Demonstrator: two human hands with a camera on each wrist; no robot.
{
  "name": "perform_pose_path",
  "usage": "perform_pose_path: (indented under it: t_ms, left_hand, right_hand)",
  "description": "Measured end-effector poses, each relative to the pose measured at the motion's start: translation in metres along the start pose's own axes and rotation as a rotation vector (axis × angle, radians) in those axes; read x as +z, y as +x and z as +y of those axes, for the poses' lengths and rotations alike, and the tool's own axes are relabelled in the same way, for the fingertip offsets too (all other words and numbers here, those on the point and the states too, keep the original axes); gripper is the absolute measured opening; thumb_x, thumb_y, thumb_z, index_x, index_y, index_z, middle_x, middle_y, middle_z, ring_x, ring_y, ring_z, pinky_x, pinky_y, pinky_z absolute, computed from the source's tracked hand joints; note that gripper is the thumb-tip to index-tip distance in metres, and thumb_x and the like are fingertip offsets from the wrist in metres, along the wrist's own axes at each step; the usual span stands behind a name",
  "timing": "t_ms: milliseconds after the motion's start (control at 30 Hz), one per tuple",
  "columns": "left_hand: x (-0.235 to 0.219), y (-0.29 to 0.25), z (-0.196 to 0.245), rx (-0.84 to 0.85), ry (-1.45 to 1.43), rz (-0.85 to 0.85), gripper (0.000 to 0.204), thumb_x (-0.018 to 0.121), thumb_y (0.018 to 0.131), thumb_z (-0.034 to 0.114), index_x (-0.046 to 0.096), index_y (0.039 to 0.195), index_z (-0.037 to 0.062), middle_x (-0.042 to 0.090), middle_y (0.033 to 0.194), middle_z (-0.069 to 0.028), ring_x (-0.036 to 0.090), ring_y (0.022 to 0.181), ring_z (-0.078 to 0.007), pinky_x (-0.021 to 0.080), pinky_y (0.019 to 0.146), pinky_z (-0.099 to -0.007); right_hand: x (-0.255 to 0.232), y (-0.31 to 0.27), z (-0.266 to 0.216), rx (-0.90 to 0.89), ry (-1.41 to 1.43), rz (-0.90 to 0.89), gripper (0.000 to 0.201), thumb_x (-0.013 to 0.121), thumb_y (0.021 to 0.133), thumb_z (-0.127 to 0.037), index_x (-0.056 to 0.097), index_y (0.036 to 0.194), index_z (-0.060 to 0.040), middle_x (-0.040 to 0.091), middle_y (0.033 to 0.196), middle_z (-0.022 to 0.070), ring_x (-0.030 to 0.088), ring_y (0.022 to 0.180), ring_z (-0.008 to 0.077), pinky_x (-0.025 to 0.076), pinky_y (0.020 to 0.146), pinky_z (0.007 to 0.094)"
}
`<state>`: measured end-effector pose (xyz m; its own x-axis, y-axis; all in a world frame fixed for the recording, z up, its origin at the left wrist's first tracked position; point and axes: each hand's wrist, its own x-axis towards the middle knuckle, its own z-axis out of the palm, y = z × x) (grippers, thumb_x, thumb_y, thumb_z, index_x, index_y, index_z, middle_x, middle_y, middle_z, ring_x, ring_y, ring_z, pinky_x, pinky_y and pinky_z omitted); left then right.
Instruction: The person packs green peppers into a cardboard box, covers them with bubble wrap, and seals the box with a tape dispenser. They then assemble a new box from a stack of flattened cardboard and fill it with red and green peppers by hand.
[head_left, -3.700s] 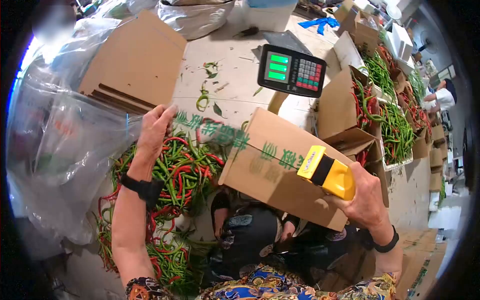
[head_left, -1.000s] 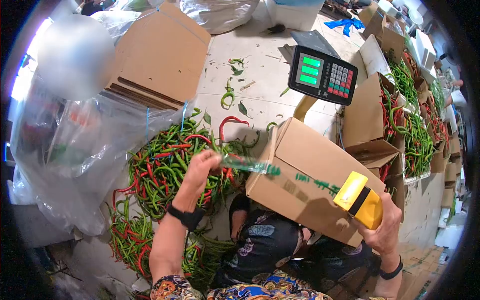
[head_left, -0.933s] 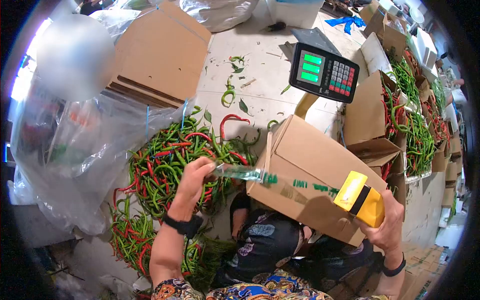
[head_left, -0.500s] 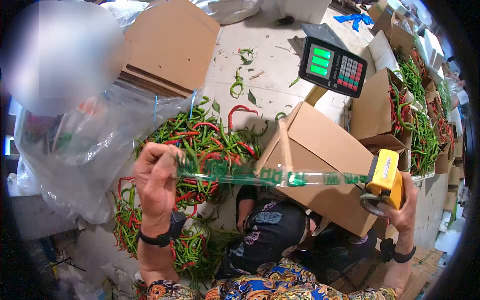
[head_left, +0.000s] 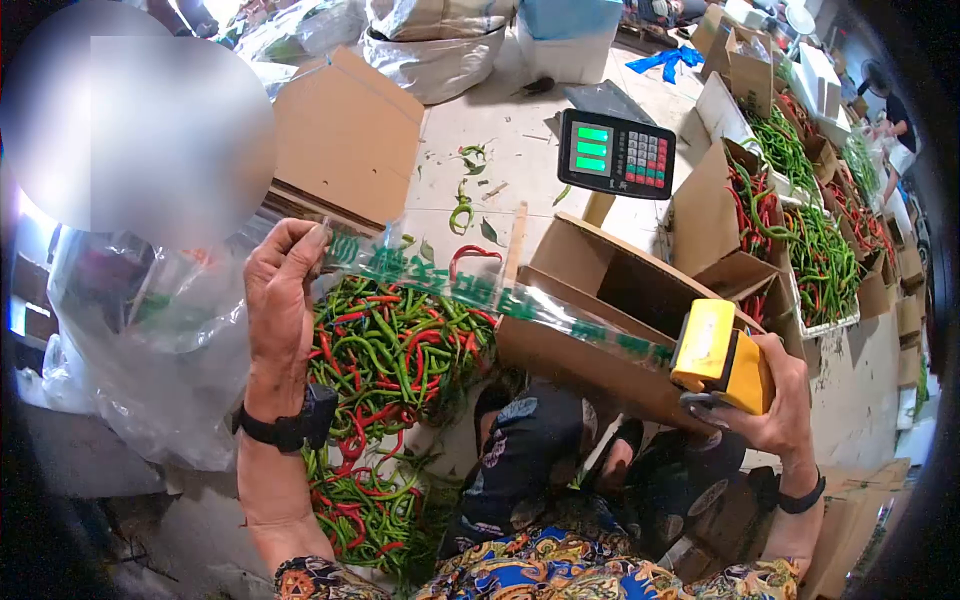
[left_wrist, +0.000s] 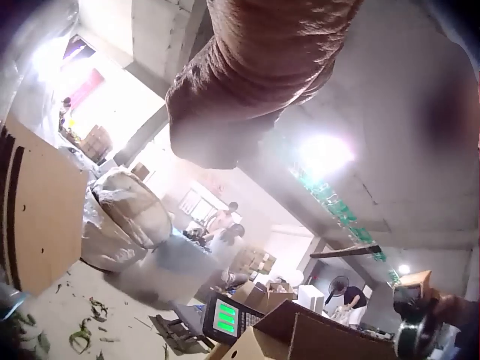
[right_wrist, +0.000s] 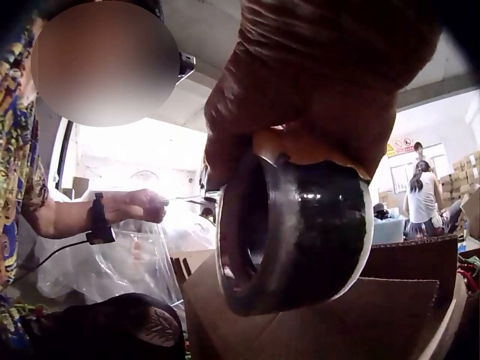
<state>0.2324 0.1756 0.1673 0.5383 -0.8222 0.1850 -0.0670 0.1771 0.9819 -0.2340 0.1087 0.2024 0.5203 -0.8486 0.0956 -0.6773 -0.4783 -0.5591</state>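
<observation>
My left hand [head_left: 280, 300] pinches the free end of a clear packing tape [head_left: 430, 275] with green print. The tape stretches across to a yellow tape dispenser [head_left: 722, 350], gripped by my right hand [head_left: 785, 400]. In the right wrist view the dark tape roll [right_wrist: 315, 232] hangs below the right hand's fingers. Beneath the taut strip, a cardboard box [head_left: 590, 355] stands tilted with its open side up and its inside showing. One narrow flap [head_left: 515, 245] sticks up at its left end. The strip passes over the box's near side.
A heap of red and green chilies [head_left: 400, 350] lies left of the box. Behind the box stands a scale display [head_left: 617, 155]. Flat cardboard sheets [head_left: 350, 140] and plastic sheeting [head_left: 150, 350] are at left. Boxes of chilies [head_left: 735, 215] line the right.
The box has turned from a closed face to its open side. The tape, earlier along that face, is now stretched above the box. My left hand went right and down, then back up-left.
</observation>
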Motion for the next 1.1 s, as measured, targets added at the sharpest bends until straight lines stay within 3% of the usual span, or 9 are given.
perform_pose_path:
  t_ms: [333, 500, 533, 600, 667, 733, 900, 1033, 1100]
  left_hand:
    - [-0.021, -0.022, -0.003, -0.017, 0.115, 0.035, 0.009, 0.063, 0.093, 0.010, 0.064, 0.086, 0.0043, 0.056, 0.075, 0.0054, 0.047, 0.067, -0.0033, 0.041, 0.064, -0.0211]
    - [0.035, -0.030, 0.006, 0.005, -0.065, 0.075, 0.011, 0.059, 0.095, 0.012, 0.065, 0.090, 0.0040, 0.062, 0.077, 0.0002, 0.057, 0.072, -0.0088, 0.050, 0.068, -0.0271]
    - [0.066, -0.059, 0.027, 0.034, -0.113, -0.048, 0.010, 0.059, 0.095, 0.012, 0.064, 0.091, 0.0041, 0.062, 0.078, -0.0002, 0.057, 0.073, -0.0093, 0.050, 0.069, -0.0273]
    - [0.150, -0.163, 0.079, 0.230, -0.270, -0.793, 0.009, 0.059, 0.095, 0.012, 0.064, 0.092, 0.0041, 0.062, 0.081, -0.0011, 0.058, 0.075, -0.0102, 0.050, 0.071, -0.0277]
    - [0.229, -0.253, 0.124, 0.370, -0.692, -1.358, 0.009, 0.060, 0.094, 0.012, 0.064, 0.094, 0.0041, 0.062, 0.083, -0.0019, 0.058, 0.078, -0.0112, 0.050, 0.072, -0.0281]
    - [0.259, -0.290, 0.142, 0.389, -0.810, -1.516, 0.008, 0.060, 0.094, 0.012, 0.063, 0.095, 0.0041, 0.062, 0.085, -0.0027, 0.059, 0.080, -0.0121, 0.050, 0.074, -0.0285]
    - [0.253, -0.249, 0.099, 0.196, -0.510, -1.197, 0.009, 0.061, 0.092, 0.011, 0.063, 0.098, 0.0042, 0.062, 0.091, -0.0048, 0.060, 0.086, -0.0145, 0.050, 0.078, -0.0294]
    - [0.153, -0.165, 0.049, -0.191, -0.351, -0.561, 0.009, 0.060, 0.093, 0.010, 0.060, 0.101, 0.0044, 0.063, 0.095, -0.0056, 0.062, 0.091, -0.0163, 0.051, 0.083, -0.0312]
    - [0.094, -0.144, 0.005, -0.266, -0.582, -0.389, 0.005, 0.058, 0.093, 0.008, 0.059, 0.099, 0.0066, 0.064, 0.094, -0.0068, 0.064, 0.093, -0.0206, 0.051, 0.086, -0.0373]
  right_hand:
    - [0.001, -0.043, -0.018, -0.130, -0.116, -0.025, 0.062, 0.086, 0.067, -0.029, 0.056, 0.110, 0.0027, 0.065, 0.096, 0.0215, 0.067, 0.087, 0.0390, 0.055, 0.075, 0.0418]
    - [0.033, -0.056, -0.011, -0.153, -0.422, -0.084, 0.054, 0.082, 0.065, -0.024, 0.051, 0.103, -0.0014, 0.061, 0.083, 0.0172, 0.065, 0.078, 0.0364, 0.055, 0.068, 0.0432]
    - [0.044, -0.054, -0.010, -0.150, -0.420, -0.078, 0.054, 0.082, 0.065, -0.024, 0.051, 0.103, -0.0014, 0.061, 0.083, 0.0172, 0.065, 0.078, 0.0364, 0.055, 0.068, 0.0432]
    - [0.066, -0.048, -0.013, -0.106, -0.686, -0.155, 0.050, 0.078, 0.067, -0.024, 0.050, 0.102, -0.0012, 0.058, 0.082, 0.0182, 0.062, 0.073, 0.0388, 0.053, 0.066, 0.0453]
    - [0.063, -0.033, -0.023, -0.154, -0.544, -0.068, 0.048, 0.077, 0.068, -0.024, 0.049, 0.101, -0.0015, 0.059, 0.081, 0.0171, 0.064, 0.071, 0.0344, 0.053, 0.062, 0.0429]
    - [0.088, -0.031, -0.015, -0.093, -0.747, -0.156, 0.049, 0.077, 0.067, -0.022, 0.049, 0.101, -0.0014, 0.060, 0.082, 0.0183, 0.065, 0.072, 0.0352, 0.054, 0.064, 0.0423]
    - [0.087, -0.046, 0.007, -0.005, -0.573, -0.186, 0.052, 0.079, 0.065, -0.024, 0.051, 0.103, -0.0031, 0.064, 0.085, 0.0209, 0.066, 0.080, 0.0402, 0.053, 0.070, 0.0482]
    - [0.056, -0.064, 0.007, 0.266, -0.222, -0.245, 0.059, 0.085, 0.066, -0.034, 0.053, 0.103, -0.0005, 0.066, 0.090, 0.0268, 0.067, 0.092, 0.0402, 0.052, 0.075, 0.0427]
    - [0.046, -0.074, 0.010, 0.250, -0.036, -0.152, 0.057, 0.085, 0.065, -0.024, 0.056, 0.108, -0.0007, 0.065, 0.086, 0.0230, 0.066, 0.080, 0.0320, 0.051, 0.074, 0.0372]
